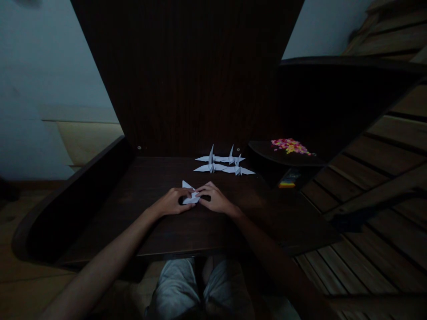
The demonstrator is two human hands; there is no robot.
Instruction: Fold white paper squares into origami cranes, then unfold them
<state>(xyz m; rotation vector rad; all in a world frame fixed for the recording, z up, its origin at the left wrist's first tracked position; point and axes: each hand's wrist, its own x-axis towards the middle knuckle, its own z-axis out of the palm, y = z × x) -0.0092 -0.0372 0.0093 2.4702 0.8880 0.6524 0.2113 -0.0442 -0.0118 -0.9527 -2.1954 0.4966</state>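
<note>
A partly folded piece of white paper lies low over the dark desk, between my two hands. My left hand pinches its left side, with thumb and fingers on the sheet. From the right, my right hand grips the other edge, its fingertips close to those of the left. One pointed corner of the paper sticks up above the left fingers. Just beyond the hands stand several folded white paper cranes in two rows, wings spread and touching or overlapping. My fingers hide part of the folds.
The dark wooden desk has a tall back panel and a raised left side. At right, a small curved shelf bears a pile of pink and yellow bits. Under it sits a small box with a rainbow-coloured edge. Wooden slats lie further right.
</note>
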